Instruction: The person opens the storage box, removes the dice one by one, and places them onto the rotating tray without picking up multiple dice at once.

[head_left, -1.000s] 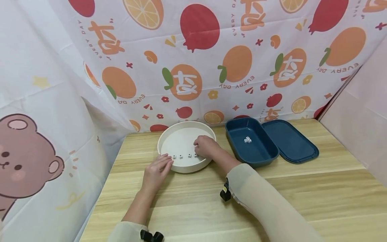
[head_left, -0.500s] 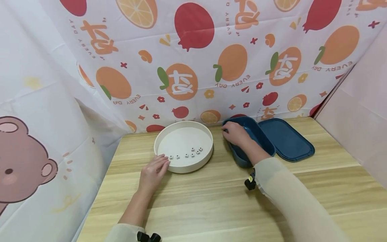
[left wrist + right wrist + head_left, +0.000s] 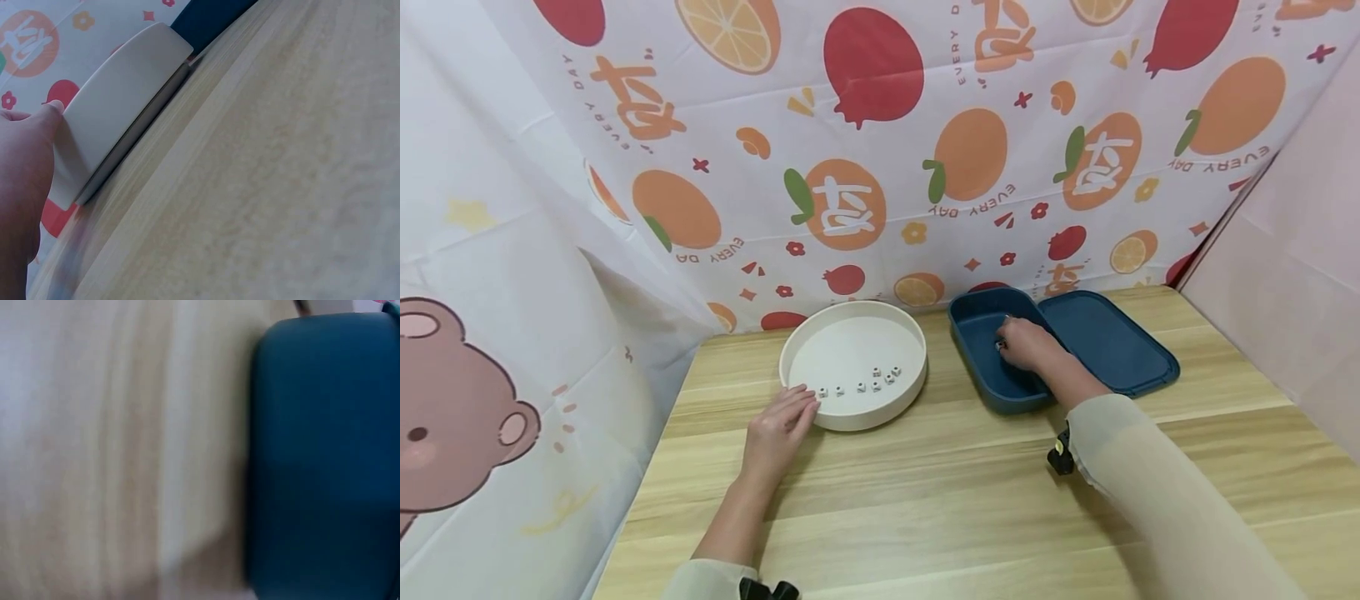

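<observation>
Several small white dice [image 3: 861,387] lie toward the near side of a round cream tray [image 3: 850,329], most of them in a rough row. My left hand [image 3: 778,429] rests on the tray's near-left rim, fingers fairly straight; the left wrist view shows its thumb [image 3: 55,107] at the top of the tray wall [image 3: 119,94]. Inside a dark blue rectangular box [image 3: 981,362], my right hand [image 3: 1028,343] has curled fingers pinching a die [image 3: 1000,345]. Other dice there are hidden by the hand. The right wrist view has only the box's outer wall [image 3: 325,437].
A dark blue lid [image 3: 1108,337] lies flat on the wooden table [image 3: 887,500], right of the box and against it. Fruit-printed cloth [image 3: 850,275] hangs directly behind the tray and box. A white cloth with a bear closes off the left side.
My right hand has gone from the tray's right side across into the blue box, uncovering more dice in the tray. The left hand keeps its place on the rim.
</observation>
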A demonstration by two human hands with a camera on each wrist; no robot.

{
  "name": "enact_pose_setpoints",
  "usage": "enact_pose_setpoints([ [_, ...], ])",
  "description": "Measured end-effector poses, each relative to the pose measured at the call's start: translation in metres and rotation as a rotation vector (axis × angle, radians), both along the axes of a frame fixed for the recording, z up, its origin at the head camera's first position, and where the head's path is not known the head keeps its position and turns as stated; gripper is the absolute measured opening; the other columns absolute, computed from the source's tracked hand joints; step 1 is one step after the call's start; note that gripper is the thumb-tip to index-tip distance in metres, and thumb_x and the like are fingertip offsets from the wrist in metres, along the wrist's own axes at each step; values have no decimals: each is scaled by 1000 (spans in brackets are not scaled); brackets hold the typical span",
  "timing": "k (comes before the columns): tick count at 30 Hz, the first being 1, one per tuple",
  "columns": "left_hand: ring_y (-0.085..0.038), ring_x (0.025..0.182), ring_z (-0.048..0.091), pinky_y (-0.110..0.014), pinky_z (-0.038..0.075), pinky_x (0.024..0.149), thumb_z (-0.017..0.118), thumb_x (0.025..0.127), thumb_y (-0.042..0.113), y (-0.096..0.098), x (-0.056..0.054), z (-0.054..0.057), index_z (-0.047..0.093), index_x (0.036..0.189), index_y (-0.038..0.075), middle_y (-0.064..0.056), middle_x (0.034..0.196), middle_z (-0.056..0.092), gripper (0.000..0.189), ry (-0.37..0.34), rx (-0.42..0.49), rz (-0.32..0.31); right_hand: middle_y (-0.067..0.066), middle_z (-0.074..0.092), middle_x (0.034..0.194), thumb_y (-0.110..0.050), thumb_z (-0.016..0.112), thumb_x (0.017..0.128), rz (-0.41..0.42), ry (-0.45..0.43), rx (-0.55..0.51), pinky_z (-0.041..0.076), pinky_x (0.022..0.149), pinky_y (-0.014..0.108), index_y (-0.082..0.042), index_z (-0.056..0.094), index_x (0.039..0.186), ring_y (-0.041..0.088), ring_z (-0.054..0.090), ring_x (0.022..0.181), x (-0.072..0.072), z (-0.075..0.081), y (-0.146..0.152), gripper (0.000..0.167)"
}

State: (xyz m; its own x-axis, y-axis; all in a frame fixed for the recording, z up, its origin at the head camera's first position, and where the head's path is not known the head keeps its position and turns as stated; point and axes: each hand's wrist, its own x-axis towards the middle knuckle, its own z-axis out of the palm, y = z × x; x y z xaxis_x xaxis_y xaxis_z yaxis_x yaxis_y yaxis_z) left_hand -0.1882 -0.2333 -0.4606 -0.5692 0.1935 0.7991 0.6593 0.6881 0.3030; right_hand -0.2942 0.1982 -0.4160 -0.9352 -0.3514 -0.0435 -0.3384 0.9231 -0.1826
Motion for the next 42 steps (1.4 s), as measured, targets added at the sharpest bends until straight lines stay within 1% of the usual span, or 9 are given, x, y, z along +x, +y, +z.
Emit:
enact_pose_setpoints([
  [6, -29, 99, 72, -43, 53, 100, 79, 78, 0, -1, 0, -1, 77, 91, -1, -10, 96, 77, 13, 10, -3, -1, 15, 63, 109, -13, 58, 97, 13, 27, 31, 54, 75, 43, -4, 70, 108, 29, 60, 93, -1, -9, -2, 18],
  [11, -28, 100, 72, -48, 54, 98, 80, 78, 1, -2, 1, -1, 77, 91, -2, -11, 96, 77, 13, 7, -11, 1, 14, 63, 109, -13, 60, 97, 23, 61, 37, 56, 80, 45, -5, 71, 109, 30, 60, 97, -1, -10, -2, 18],
  [14, -29, 100, 72, -47, 54, 99, 79, 80, 2, -2, 1, -2, 77, 91, -2, -11, 96, 77, 12, -9, -12, 2, 14, 64, 106, -15, 60, 96, 3, 100, -9, 56, 83, 47, -4, 71, 105, 30, 60, 97, -1, -7, -3, 18],
  [20, -30, 100, 72, -46, 54, 99, 79, 81, 5, -4, 0, -3, 77, 91, -1, -11, 97, 77, 12, -28, -17, 13, 14, 65, 110, -19, 61, 96, -58, 200, -186, 56, 91, 48, -3, 70, 112, 29, 60, 101, -3, 15, -23, 25],
  [25, -28, 101, 72, -48, 53, 99, 79, 80, 4, -4, 0, -3, 77, 92, -1, -11, 97, 77, 13, -16, -17, 3, 11, 68, 109, -20, 61, 96, -13, 256, -257, 57, 88, 44, -6, 71, 117, 26, 62, 100, -1, 38, -67, 26],
  [28, -28, 102, 72, -49, 53, 99, 79, 80, 4, -4, 0, -3, 77, 93, -1, -11, 98, 76, 14, -18, -13, -5, 8, 68, 106, -20, 61, 96, 41, 235, -255, 58, 87, 40, -8, 72, 116, 23, 62, 97, 1, 45, -100, 25],
  [32, -29, 100, 72, -46, 52, 101, 79, 79, 3, -4, 0, -2, 77, 92, -1, -11, 98, 77, 14, -9, -13, -8, 5, 69, 111, -24, 61, 97, 106, 142, -243, 58, 93, 36, -9, 71, 119, 20, 61, 103, 4, 46, -145, 28],
  [36, -31, 100, 72, -41, 51, 105, 79, 80, 5, -3, 1, -1, 77, 92, -1, -12, 98, 76, 13, -26, -11, -6, 5, 69, 114, -26, 63, 96, 150, 52, -217, 55, 100, 33, -9, 71, 118, 18, 62, 106, 7, 40, -183, 28],
  [42, -29, 103, 71, -46, 52, 103, 77, 83, 9, -5, 3, 1, 77, 93, 0, -11, 100, 76, 13, -62, -28, 9, 1, 71, 110, -25, 65, 94, 183, -23, -157, 54, 100, 31, -12, 74, 111, 14, 62, 101, 9, 23, -229, 23],
])
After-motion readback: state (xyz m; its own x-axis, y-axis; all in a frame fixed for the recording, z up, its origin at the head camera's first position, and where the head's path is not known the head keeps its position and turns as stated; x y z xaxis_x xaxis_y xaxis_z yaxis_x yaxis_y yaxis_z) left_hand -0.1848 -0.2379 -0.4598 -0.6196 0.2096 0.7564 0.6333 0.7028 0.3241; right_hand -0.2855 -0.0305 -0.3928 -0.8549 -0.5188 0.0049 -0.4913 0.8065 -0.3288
